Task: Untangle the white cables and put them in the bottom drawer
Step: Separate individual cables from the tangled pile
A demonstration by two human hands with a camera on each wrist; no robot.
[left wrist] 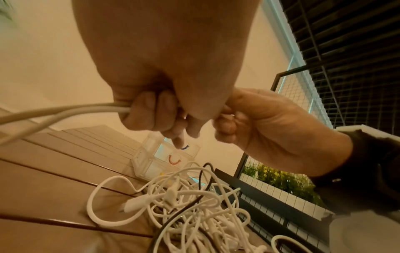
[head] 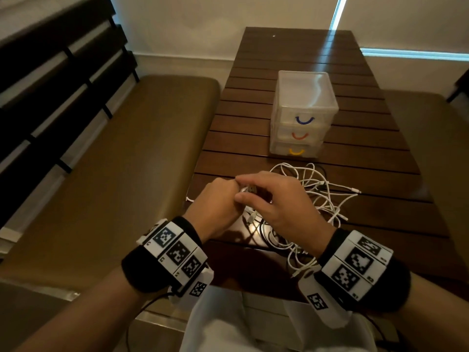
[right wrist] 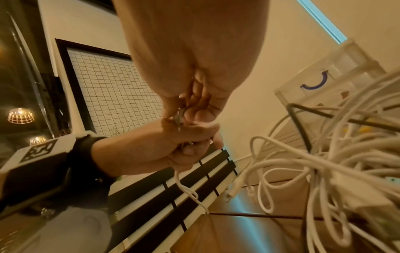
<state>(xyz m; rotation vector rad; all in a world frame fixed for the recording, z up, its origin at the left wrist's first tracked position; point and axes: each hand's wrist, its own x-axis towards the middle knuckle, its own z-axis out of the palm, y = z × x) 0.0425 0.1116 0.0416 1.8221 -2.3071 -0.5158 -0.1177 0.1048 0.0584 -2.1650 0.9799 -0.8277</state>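
A tangle of white cables (head: 317,196) lies on the wooden slat table (head: 291,54) in front of me, with a black cable (left wrist: 202,172) threaded through it. My left hand (head: 227,198) is a fist gripping one white cable (left wrist: 65,109), whose loose end hangs below it (right wrist: 188,190). My right hand (head: 245,193) meets it and pinches the cable's metal plug (right wrist: 180,116) between thumb and fingers. Behind the tangle stands a clear three-drawer unit (head: 302,97) with all drawers closed. The bottom drawer has a yellow handle (head: 296,152).
A brown padded bench (head: 114,161) runs along the table's left side, with a dark slatted backrest (head: 50,85) beyond it. Another bench (head: 431,148) lies to the right. Some cable loops (head: 299,260) hang over the table's near edge by my right wrist.
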